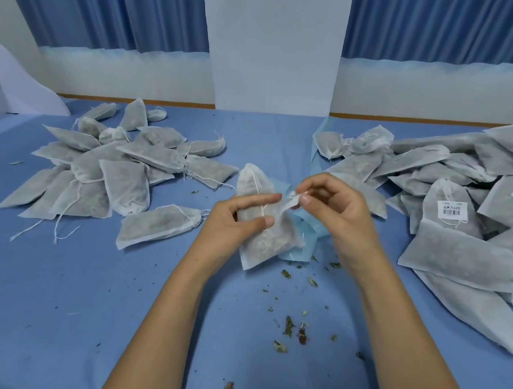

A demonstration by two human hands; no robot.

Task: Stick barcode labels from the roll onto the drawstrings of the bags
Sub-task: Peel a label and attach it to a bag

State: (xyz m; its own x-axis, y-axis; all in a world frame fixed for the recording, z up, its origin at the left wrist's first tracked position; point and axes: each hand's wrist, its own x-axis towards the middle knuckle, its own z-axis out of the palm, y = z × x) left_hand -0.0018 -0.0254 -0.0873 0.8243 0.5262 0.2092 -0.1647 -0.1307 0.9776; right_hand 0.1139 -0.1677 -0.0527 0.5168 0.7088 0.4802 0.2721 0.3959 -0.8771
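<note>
A grey-white herb bag point(261, 242) lies in the middle of the blue table, its white drawstring point(257, 188) running down its face. My left hand point(234, 220) pinches the drawstring against the bag with thumb and forefinger. My right hand point(332, 208) pinches a small white label point(290, 202) beside the left forefinger tip. A pale blue backing strip point(303, 230) from the label roll curls under the bag and trails toward the back; the roll itself is not visible.
A pile of unlabelled bags point(120, 168) lies at the left. At the right is a bigger heap point(466, 214), some with barcode labels point(452, 210). Dried herb crumbs point(289, 326) are scattered in front. The table edge meets a white wall and blue curtains behind.
</note>
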